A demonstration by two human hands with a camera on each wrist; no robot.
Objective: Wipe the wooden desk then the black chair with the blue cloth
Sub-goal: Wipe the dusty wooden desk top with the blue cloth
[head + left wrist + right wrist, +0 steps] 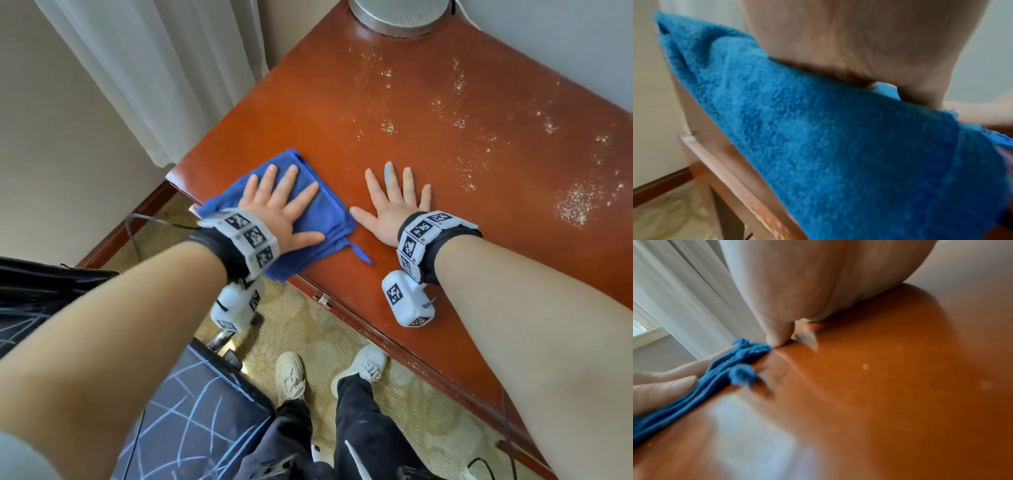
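Observation:
A folded blue cloth (317, 209) lies at the near left corner of the reddish wooden desk (428, 164), partly hanging over its front edge. My left hand (281, 202) presses flat on the cloth with fingers spread. My right hand (394, 202) rests flat on the bare desk just right of the cloth, its thumb tip touching the cloth's edge (748, 347). In the left wrist view the cloth (818, 138) fills the frame under my palm (849, 40). The black chair (191, 411), marked with pale chalk-like lines, stands at the lower left beside my legs.
Pale crumbs or dust (575, 202) are scattered over the right and far parts of the desk. A round metal base (397, 17) stands at the desk's far edge. White curtains (154, 68) hang to the left. Patterned carpet (308, 335) lies below.

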